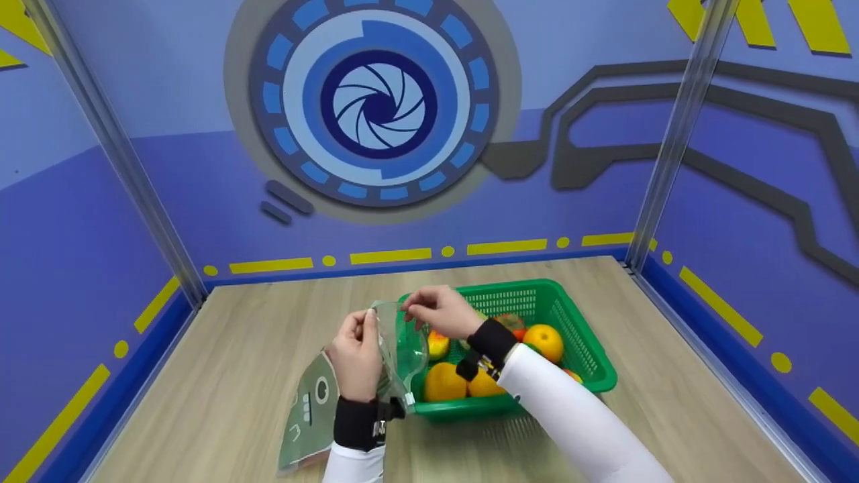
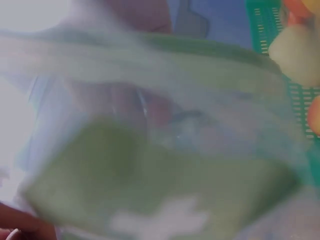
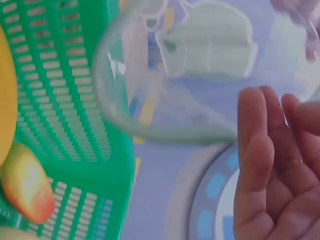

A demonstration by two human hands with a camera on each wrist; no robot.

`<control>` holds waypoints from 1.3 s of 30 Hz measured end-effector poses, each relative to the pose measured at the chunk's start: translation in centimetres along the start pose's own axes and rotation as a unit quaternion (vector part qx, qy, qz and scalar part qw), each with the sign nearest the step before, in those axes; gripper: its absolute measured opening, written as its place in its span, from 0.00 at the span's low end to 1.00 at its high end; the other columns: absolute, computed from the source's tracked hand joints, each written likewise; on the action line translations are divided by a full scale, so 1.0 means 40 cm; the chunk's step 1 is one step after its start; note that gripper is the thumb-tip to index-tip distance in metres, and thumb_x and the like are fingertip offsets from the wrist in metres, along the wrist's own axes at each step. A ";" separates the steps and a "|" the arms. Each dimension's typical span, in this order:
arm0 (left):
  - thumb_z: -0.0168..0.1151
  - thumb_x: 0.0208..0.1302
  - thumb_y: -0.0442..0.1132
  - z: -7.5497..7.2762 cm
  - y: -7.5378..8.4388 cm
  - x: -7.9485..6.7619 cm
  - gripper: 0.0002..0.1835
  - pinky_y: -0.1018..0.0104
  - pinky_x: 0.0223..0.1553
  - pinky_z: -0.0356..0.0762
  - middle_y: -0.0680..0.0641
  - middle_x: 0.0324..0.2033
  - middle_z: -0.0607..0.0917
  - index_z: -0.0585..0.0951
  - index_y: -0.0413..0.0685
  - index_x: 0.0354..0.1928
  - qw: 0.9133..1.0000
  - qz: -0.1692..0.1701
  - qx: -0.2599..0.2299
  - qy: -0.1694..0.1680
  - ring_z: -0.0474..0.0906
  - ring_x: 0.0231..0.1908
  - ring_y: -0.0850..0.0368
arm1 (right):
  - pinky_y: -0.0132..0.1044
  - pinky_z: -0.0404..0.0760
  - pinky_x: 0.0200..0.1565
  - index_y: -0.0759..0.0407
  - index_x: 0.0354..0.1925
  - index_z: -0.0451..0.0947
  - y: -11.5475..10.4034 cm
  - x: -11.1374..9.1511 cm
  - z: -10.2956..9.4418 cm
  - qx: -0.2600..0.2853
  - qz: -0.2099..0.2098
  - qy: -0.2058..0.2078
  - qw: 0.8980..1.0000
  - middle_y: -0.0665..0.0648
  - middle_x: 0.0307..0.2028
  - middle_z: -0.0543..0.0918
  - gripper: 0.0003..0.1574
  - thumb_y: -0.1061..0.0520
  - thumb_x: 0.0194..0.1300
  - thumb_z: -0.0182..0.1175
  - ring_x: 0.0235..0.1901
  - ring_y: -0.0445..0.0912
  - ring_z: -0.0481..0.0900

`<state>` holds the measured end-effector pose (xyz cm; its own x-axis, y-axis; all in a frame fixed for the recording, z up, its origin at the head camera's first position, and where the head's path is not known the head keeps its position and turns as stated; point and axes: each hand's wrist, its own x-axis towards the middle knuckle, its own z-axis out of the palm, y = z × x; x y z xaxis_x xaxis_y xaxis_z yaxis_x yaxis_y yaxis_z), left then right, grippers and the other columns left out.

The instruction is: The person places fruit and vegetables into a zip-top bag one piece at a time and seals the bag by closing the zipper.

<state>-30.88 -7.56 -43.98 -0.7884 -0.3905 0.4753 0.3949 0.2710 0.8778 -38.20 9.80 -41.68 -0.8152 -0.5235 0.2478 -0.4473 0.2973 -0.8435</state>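
Observation:
A clear zip bag [image 1: 408,345] with a white slider stands spread between the hands, its mouth toward the basket. My left hand [image 1: 356,355] pinches one edge of the mouth between thumb and fingers. At the opposite edge, the thumb and fingertips of my right hand [image 1: 439,312] hold the rim. A green panel with a cartoon eye and teeth [image 1: 309,409] shows left of the left hand; the hand hides whether it joins the bag. Close up in the left wrist view, the bag's plastic [image 2: 200,90] is blurred, with green print below.
A green plastic basket [image 1: 594,355] stands right of the bag, under the right forearm. It holds an orange [image 1: 543,343], a yellow-red mango [image 3: 27,182] and several other fruits. Blue printed walls [image 1: 201,194] enclose the wooden table [image 1: 248,342] at the back and sides.

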 end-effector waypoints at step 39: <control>0.60 0.75 0.36 -0.001 0.001 -0.002 0.09 0.73 0.23 0.61 0.50 0.22 0.69 0.82 0.35 0.42 0.999 -0.019 -0.024 -0.015 0.65 0.21 0.61 | 0.51 0.80 0.59 0.69 0.65 0.72 0.212 -0.008 -0.110 -0.212 0.293 0.003 0.932 0.69 0.62 0.77 0.40 0.52 0.62 0.74 0.59 0.60 0.78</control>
<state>-30.77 -7.56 -43.97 -0.8164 -0.3729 0.4409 0.3869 0.2137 0.8970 -43.36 16.01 -46.82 -0.9666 -0.1677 -0.1939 -0.0278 0.8204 -0.5711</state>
